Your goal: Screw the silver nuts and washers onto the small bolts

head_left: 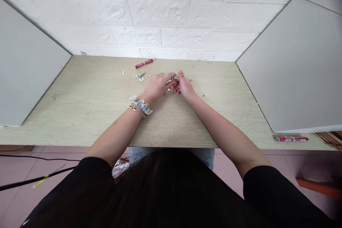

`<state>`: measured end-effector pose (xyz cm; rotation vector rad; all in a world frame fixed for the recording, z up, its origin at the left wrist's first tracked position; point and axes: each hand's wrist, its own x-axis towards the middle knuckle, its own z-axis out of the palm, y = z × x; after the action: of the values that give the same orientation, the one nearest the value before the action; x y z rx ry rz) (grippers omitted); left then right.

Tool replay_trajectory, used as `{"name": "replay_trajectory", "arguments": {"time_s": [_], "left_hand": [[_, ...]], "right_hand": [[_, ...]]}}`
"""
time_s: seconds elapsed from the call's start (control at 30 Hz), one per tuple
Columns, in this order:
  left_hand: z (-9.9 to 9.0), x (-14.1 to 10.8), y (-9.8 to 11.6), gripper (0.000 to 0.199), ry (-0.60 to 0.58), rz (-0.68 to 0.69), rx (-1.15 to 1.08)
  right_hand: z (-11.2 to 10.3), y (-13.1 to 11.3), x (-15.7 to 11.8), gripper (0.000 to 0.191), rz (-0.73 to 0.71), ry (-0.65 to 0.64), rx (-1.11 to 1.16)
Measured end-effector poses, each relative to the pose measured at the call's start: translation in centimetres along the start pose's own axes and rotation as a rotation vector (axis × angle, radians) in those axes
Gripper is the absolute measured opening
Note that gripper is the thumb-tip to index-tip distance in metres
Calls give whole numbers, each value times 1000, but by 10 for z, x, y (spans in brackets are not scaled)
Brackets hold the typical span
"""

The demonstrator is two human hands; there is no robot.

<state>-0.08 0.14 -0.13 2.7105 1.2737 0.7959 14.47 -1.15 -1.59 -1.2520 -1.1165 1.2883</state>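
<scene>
Between my two hands a small silver bolt lies almost level, just above the table. My right hand is closed around one end of it, thumb on top. At the other end, the thumb and fingers of my left hand pinch the bolt where a nut or washer seems to sit; that part is too small to make out. Under my hands a washer lies partly hidden. A loose nut rests just right of my right hand. Left of my left hand is a small pile of bolts and washers.
A red tube lies at the back near the white brick-pattern wall. Grey panels stand at the left and right. Another red tube lies at the table's front right edge, beside brown sticks.
</scene>
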Motion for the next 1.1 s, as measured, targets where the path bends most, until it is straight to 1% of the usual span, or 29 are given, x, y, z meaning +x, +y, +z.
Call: {"name": "replay_trajectory", "arguments": {"time_s": [0.1, 0.2, 0.33, 0.47, 0.63, 0.77, 0.9, 0.93, 0.97, 1.1], "left_hand": [[1, 0, 0, 28, 20, 6, -8], [1, 0, -1, 28, 18, 6, -1], [0, 0, -1, 30, -5, -24, 22], [-1, 1, -1, 31, -7, -49, 29], [0, 0, -3, 31, -5, -69, 49], [2, 0, -5, 31, -13, -79, 57], [1, 0, -5, 29, 13, -68, 24], [1, 0, -4, 28, 14, -67, 14], [0, 0, -3, 28, 11, -66, 7], [-2, 0, 3, 29, -1, -63, 2]], "right_hand": [[0, -2, -1, 68, 6, -24, 4], [-1, 0, 0, 65, -8, -42, 37], [0, 3, 0, 50, -31, -28, 103], [0, -1, -3, 36, -30, -37, 122], [0, -8, -6, 23, -25, -46, 120], [-1, -5, -5, 13, -40, -58, 107], [-2, -1, -3, 6, -48, -73, 103], [-2, -1, -3, 8, -42, -65, 105], [-2, -1, -3, 14, -35, -52, 107], [-1, 0, -1, 48, -21, -4, 120]]}}
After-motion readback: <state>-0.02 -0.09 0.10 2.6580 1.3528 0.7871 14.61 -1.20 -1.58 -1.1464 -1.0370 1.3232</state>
